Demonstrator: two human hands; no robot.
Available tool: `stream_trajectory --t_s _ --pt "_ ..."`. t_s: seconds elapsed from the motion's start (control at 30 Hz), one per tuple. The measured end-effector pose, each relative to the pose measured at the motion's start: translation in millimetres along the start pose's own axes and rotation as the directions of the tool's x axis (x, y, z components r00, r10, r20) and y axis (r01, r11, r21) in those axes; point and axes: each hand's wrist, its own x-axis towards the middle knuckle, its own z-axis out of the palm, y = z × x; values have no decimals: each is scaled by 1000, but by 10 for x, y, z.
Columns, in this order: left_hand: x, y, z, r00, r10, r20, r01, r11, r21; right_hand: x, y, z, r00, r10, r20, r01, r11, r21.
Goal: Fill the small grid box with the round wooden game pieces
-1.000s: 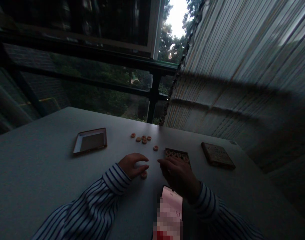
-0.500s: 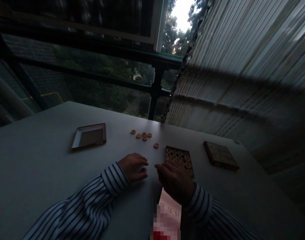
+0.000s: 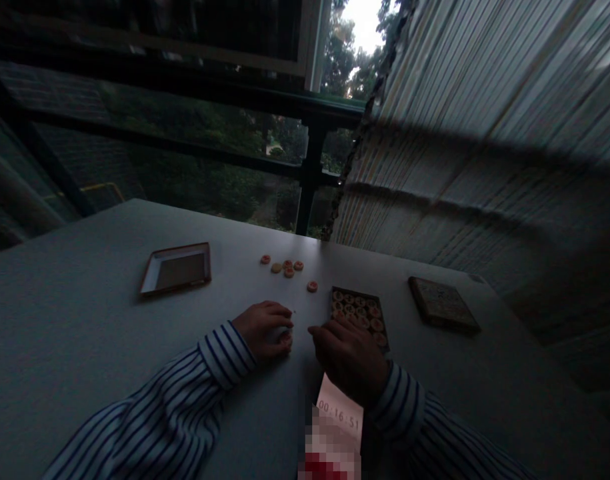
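My left hand (image 3: 263, 330) rests on the white table with thumb and fingers curled round a round wooden piece (image 3: 285, 340) with a reddish mark. To its right, my right hand (image 3: 351, 357) is over the near left part of a box (image 3: 383, 327) filled with rows of round pieces. Its fingers are bent, and their tips are partly hidden, so what they hold, if anything, cannot be made out. Beyond the hands lie several loose round pieces (image 3: 289, 273), with one single piece (image 3: 312, 287) nearer the box.
An empty shallow tray or lid (image 3: 182, 269) is at the left of the white table (image 3: 109, 267). At the right lies a closed patterned box (image 3: 443, 303). A phone (image 3: 341, 407) showing a timer is under my right wrist. Railing and a curtain stand behind.
A round piece now shows between my left thumb and fingers, where none was visible before. My right hand has hardly moved. The view has shifted slightly.
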Motion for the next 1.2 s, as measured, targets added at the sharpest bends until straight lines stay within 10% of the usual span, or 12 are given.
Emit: stream_trajectory --t_s 1.2 --pt "44 1 -20 997 -49 59 49 999 -2 0 4 9 1000 12 -15 -11 1000 15"
